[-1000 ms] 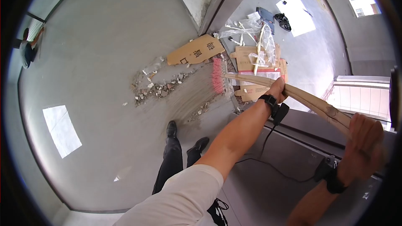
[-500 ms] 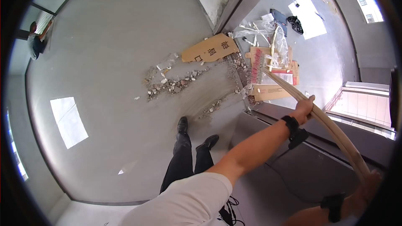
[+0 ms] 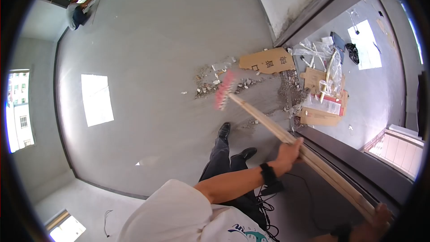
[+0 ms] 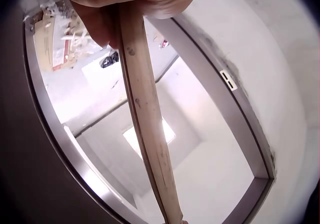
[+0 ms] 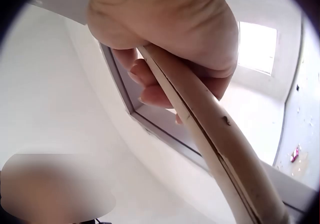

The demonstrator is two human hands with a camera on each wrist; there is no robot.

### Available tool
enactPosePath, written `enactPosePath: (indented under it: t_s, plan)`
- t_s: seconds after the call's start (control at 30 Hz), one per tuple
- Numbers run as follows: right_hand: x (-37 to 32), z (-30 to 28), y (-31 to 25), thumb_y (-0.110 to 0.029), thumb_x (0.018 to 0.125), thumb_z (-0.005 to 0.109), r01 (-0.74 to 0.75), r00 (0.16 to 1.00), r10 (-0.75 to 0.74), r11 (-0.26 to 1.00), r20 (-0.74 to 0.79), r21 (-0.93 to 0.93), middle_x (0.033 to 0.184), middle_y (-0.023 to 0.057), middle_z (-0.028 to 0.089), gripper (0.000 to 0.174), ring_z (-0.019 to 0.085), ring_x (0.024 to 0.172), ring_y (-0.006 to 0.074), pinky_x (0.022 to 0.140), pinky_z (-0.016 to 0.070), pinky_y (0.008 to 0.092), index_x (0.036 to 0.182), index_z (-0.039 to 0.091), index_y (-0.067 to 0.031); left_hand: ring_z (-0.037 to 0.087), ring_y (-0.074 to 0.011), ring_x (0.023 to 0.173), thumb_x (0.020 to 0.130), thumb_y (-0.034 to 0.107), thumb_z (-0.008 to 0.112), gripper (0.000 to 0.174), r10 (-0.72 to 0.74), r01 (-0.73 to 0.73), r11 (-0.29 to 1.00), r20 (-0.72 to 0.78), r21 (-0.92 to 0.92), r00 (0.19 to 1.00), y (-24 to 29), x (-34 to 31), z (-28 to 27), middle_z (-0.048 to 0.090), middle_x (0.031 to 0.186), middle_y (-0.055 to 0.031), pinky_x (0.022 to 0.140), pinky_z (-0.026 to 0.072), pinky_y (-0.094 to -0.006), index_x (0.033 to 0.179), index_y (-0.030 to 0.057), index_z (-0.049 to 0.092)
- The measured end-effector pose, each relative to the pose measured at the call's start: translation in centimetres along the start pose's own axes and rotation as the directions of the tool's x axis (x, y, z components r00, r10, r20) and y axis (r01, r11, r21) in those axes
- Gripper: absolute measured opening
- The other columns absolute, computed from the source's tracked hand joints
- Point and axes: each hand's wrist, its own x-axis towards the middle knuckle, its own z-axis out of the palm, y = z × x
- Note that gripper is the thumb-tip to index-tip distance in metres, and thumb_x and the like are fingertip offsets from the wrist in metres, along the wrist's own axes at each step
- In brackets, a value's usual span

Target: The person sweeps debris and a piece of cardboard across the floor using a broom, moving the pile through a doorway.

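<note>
A broom with pink-red bristles [image 3: 225, 90] and a long wooden handle [image 3: 268, 124] reaches across the head view. My left hand [image 3: 289, 153] grips the handle partway along. My right hand [image 3: 380, 218] holds it near the far end, at the lower right; in the right wrist view its fingers [image 5: 157, 96] curl round the wood. The blurred broom head overlaps a strip of rubble [image 3: 206, 91] on the grey floor. Just beyond lies a torn cardboard piece [image 3: 267, 61] with printed characters. In the left wrist view the handle [image 4: 150, 108] runs down from the hand.
Past the door sill [image 3: 309, 131] lie flattened cardboard boxes [image 3: 316, 117], clear plastic wrapping [image 3: 332, 74] and a black bag [image 3: 353, 54]. More debris [image 3: 291, 87] sits by the doorway. Another person [image 3: 77, 13] crouches at the far left wall. Black shoes [image 3: 225, 130] stand near the rubble.
The broom head went from the doorway onto the cardboard beyond the sill, then back left over the rubble. Both hands have kept hold of the handle. The head view has swung left.
</note>
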Motion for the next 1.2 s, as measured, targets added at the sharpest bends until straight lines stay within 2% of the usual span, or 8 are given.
enactPosePath:
  t_s: [0.1,0.17,0.33,0.43,0.63,0.93,1.07,1.2]
  plan:
    - [-1.4,2.3,6.3,-0.014,0.084,0.040,0.031,0.920,-0.127,0.966,-0.370,-0.255,0.075,0.0110,0.052,0.022,0.050,0.066,0.0237,0.068,0.0388,0.0401,0.065,0.049,-0.0054,0.059,-0.0198,0.070,0.080,0.033,0.062,0.035,0.109,-0.123,0.990,-0.185,-0.066,0.977,3.5,0.5,-7.4,0.056,0.083,-0.0094,0.061,0.0544,-0.0386,0.091,0.0009,0.053]
    - [-0.9,8.1,11.4,-0.028,0.085,0.041,-0.096,0.977,0.063,0.983,0.204,0.158,0.054,0.0031,0.040,0.034,0.035,0.046,0.0170,0.052,0.0347,0.0348,0.056,0.038,-0.0105,0.058,-0.0191,0.065,0.079,0.031,0.062,0.031,0.210,-0.260,0.957,-0.312,-0.131,0.927,6.0,1.8,-13.5,0.054,0.079,-0.0074,0.056,0.0528,-0.0374,0.089,0.0031,0.052]
    - [-8.1,19.3,22.6,-0.032,0.077,0.041,-0.358,0.884,0.260,0.911,0.387,0.204,0.052,0.0034,0.037,0.029,0.040,0.051,0.0183,0.064,0.0392,0.0384,0.059,0.038,-0.0095,0.051,-0.0213,0.055,0.086,0.035,0.051,0.037,0.387,-0.582,0.750,-0.504,-0.315,0.772,12.7,6.8,-31.4,0.049,0.072,-0.0102,0.051,0.0470,-0.0356,0.087,-0.0016,0.045]
    - [-13.1,23.7,26.0,-0.031,0.077,0.042,-0.385,0.867,0.299,0.910,0.399,0.152,0.054,0.0052,0.038,0.027,0.041,0.054,0.0185,0.065,0.0396,0.0383,0.061,0.039,-0.0087,0.052,-0.0226,0.063,0.088,0.038,0.043,0.039,0.215,-0.419,0.878,-0.591,-0.230,0.777,15.8,9.1,-37.5,0.048,0.073,-0.0109,0.059,0.0483,-0.0397,0.092,-0.0010,0.042]
    - [-9.8,22.1,19.4,-0.027,0.079,0.042,-0.194,0.965,0.183,0.980,0.187,0.041,0.051,0.0040,0.037,0.027,0.039,0.048,0.0169,0.058,0.0385,0.0361,0.061,0.038,-0.0070,0.049,-0.0195,0.067,0.090,0.041,0.041,0.047,0.234,-0.245,0.969,-0.387,0.021,0.892,10.3,10.9,-26.0,0.048,0.079,-0.0094,0.059,0.0450,-0.0369,0.099,-0.0045,0.046]
    - [-1.0,15.9,8.0,-0.026,0.080,0.037,-0.218,0.928,0.214,0.976,0.306,-0.022,0.059,0.0048,0.037,0.021,0.039,0.058,0.0173,0.070,0.0336,0.0323,0.069,0.038,-0.0082,0.057,-0.0239,0.077,0.088,0.040,0.047,0.052,0.017,-0.075,0.953,-0.194,-0.294,0.981,2.7,12.9,-5.6,0.055,0.093,-0.0135,0.065,0.0474,-0.0370,0.104,-0.0090,0.048]
    - [1.9,9.5,3.4,-0.023,0.084,0.033,-0.121,0.769,-0.077,0.957,-0.634,-0.263,0.074,0.0084,0.043,0.030,0.044,0.077,0.0244,0.080,0.0336,0.0401,0.092,0.044,0.0040,0.057,-0.0200,0.070,0.087,0.037,0.052,0.045,0.015,-0.040,0.991,-0.191,-0.128,0.981,4.0,5.8,-2.0,0.055,0.085,-0.0100,0.059,0.0508,-0.0375,0.099,-0.0062,0.049]
    - [4.1,6.2,0.8,-0.030,0.081,0.037,-0.203,0.947,0.205,0.979,0.248,-0.034,0.062,0.0078,0.048,0.035,0.049,0.065,0.0245,0.075,0.0325,0.0392,0.075,0.059,-0.0038,0.060,-0.0201,0.075,0.086,0.034,0.054,0.036,-0.064,0.067,0.927,0.021,-0.368,0.998,5.8,-0.4,-3.9,0.056,0.089,-0.0087,0.066,0.0550,-0.0384,0.097,-0.0002,0.050]
